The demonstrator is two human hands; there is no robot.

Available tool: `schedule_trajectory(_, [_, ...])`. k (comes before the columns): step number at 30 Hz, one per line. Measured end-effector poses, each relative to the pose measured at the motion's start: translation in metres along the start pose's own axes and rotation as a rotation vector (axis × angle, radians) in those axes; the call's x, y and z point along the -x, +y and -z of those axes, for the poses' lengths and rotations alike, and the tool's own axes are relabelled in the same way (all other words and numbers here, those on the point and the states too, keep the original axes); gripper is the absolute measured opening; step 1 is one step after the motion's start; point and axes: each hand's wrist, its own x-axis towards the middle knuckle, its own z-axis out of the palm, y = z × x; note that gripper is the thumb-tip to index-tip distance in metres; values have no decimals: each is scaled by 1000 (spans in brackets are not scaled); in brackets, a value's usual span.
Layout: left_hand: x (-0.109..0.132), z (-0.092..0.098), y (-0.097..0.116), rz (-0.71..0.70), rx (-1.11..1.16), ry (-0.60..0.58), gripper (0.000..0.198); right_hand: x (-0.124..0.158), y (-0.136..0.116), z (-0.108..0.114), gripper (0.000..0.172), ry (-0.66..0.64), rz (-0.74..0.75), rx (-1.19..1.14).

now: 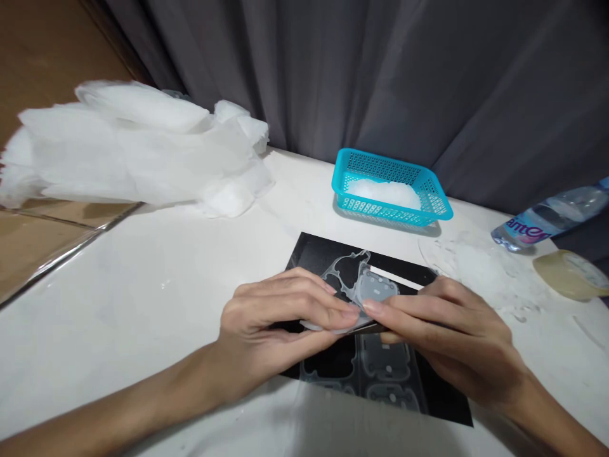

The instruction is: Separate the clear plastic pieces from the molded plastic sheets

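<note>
A black flat sheet (445, 397) lies on the white table under both hands. On it is a thin translucent plastic sheet (387, 355) with rounded-square shapes, some of them cut-out openings. My left hand (285, 311) pinches a raised part of the translucent sheet between thumb and fingers. Close beside it, my right hand (451, 330) is closed, thumb and fingertips at the edge of a rounded translucent piece (378, 287). A loose web of the sheet curls up behind the fingertips. A narrow white strip (397, 278) runs behind that piece toward my right hand; whether it is held is unclear.
A blue perforated basket (392, 212) with white material inside stands at the back. White plastic bags (133, 146) are heaped at the left, near cardboard (52, 241). On the right are a water bottle (547, 219), a tape roll (573, 274) and scattered translucent scraps (495, 273).
</note>
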Motion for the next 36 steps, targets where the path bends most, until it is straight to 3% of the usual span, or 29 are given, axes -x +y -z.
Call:
schedule_trajectory(26, [0, -2, 0, 30, 18, -2, 17, -6, -2, -1, 55, 5, 4, -36])
schedule_trajectory(36, [2, -4, 1, 53, 62, 24, 18, -4, -2, -4, 44, 19, 10, -40])
